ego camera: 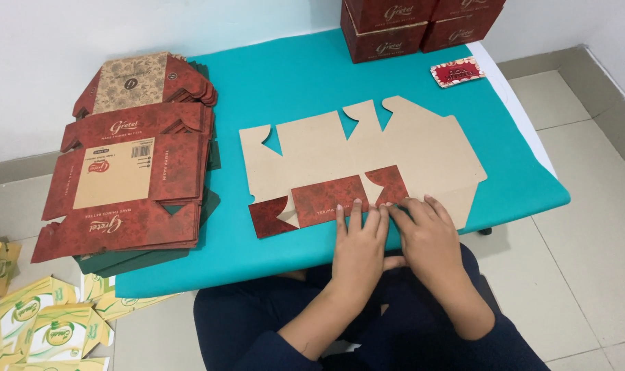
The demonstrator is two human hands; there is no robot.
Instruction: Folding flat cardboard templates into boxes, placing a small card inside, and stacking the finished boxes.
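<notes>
Both hands lie flat, fingers spread and gripping nothing: the left hand (359, 242) and right hand (428, 235) press side by side on the folded red flap (330, 200) at the near edge of the box blank (395, 154). The blank lies brown side up on the teal table (292, 82). Left of the blank sits a stack (130, 165) of flat blanks; beyond it stand red boxes (408, 24).

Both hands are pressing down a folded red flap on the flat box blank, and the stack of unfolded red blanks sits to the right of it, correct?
Not quite: the head view shows the stack of blanks left of the box blank. Both hands, left and right, do press the red flap.
</notes>
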